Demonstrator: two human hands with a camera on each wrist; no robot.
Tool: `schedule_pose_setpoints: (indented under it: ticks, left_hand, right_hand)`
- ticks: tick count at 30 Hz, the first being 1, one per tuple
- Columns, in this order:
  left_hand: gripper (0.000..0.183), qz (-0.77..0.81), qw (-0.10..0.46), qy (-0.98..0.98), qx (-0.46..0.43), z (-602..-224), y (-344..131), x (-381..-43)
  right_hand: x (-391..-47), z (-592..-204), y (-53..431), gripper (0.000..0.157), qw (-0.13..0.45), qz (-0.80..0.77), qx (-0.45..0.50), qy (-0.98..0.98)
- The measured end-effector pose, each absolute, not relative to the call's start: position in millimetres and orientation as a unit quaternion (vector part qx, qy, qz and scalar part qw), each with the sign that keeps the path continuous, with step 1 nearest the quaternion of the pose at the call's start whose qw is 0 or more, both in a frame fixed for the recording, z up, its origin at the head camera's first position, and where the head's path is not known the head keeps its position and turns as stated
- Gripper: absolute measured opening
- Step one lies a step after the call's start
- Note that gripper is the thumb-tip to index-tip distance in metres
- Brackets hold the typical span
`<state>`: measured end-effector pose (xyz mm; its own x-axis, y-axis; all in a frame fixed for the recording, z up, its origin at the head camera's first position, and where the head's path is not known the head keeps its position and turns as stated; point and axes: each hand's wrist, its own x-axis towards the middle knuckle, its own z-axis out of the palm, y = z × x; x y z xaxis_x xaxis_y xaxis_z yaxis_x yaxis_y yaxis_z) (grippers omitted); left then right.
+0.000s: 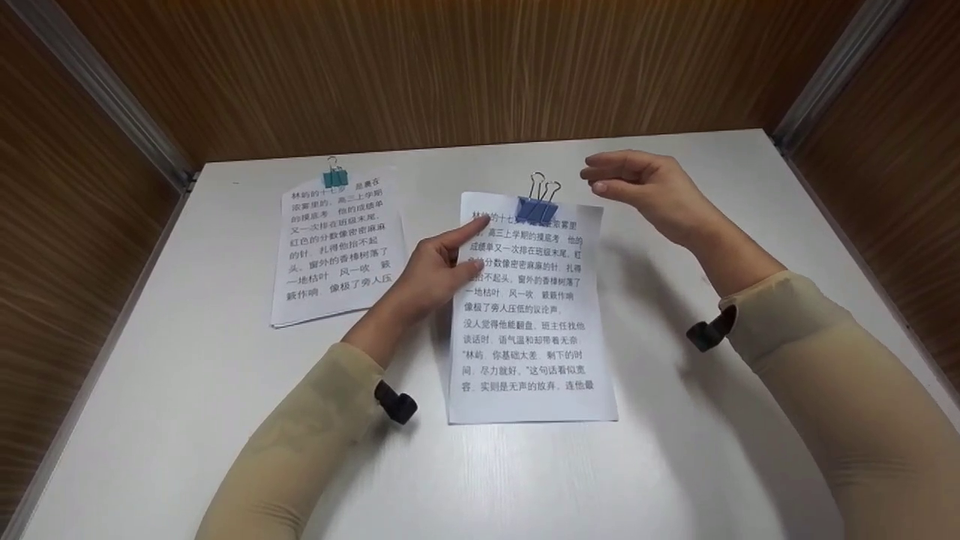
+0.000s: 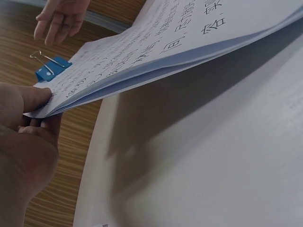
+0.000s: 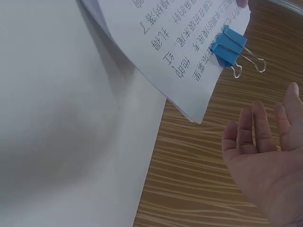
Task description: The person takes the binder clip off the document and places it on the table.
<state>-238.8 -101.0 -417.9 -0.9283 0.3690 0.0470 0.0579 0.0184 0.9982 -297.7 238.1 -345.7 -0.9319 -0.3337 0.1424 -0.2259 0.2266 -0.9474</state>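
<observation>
Head view: left grip pinches Chinese-printed sheets, “香樟树” legible; right grip relaxed near clip.

left hand + right hand = 2 hands | held stack between left fingers + other stack left of them = 2 paper stacks | blue clip between both hands' fingers + green clip left of both = 2 clips | left sleeve + right sleeve = 2 sleeves | white table below fingers = 1
</observation>
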Motion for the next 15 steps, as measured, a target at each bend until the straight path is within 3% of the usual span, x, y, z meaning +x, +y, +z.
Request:
schedule_pose_setpoints:
  ticks: [15]
  left_hand:
    - [0.067,0.699,0.127,0.684,0.165,-418,-95,-232]
  right_hand:
    - [-317,-343,224,0.048,0.116,-0.567,-0.184,0.794]
